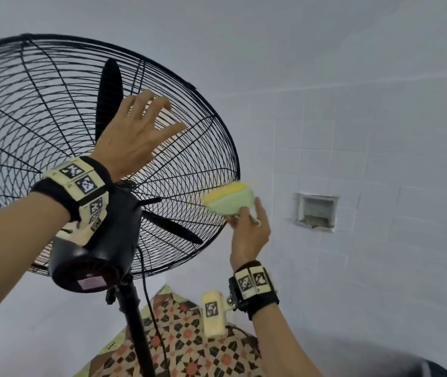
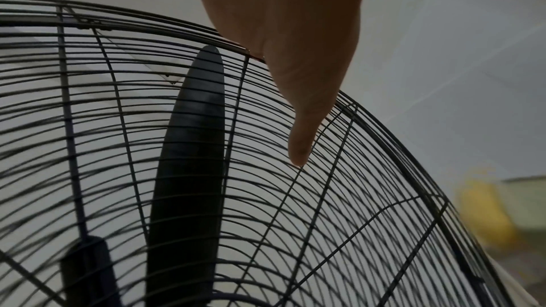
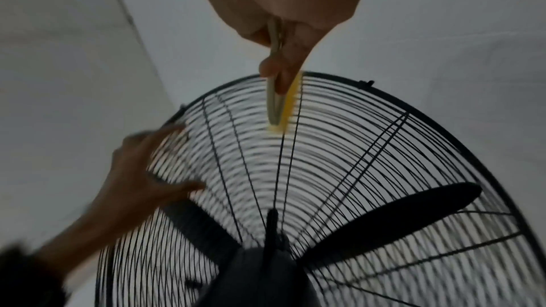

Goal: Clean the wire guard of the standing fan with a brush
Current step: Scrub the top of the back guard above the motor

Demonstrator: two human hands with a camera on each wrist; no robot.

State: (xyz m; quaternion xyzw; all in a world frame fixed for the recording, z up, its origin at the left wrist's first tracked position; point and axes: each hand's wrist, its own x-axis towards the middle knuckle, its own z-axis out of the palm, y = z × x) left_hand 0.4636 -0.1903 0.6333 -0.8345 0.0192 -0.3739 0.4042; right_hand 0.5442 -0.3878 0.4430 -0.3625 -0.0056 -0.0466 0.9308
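The fan (image 1: 102, 148) fills the left and centre of the head view, its wire guard (image 1: 195, 148) tilted back. The left hand (image 1: 138, 131) lies spread and flat against the upper wires, holding nothing. The right hand (image 1: 249, 227) pinches the brush (image 1: 229, 200) by its green back at centre right, yellow bristles against the guard's edge. The thin wires probably flex, so bracing near the rim seems wise. No containers show.
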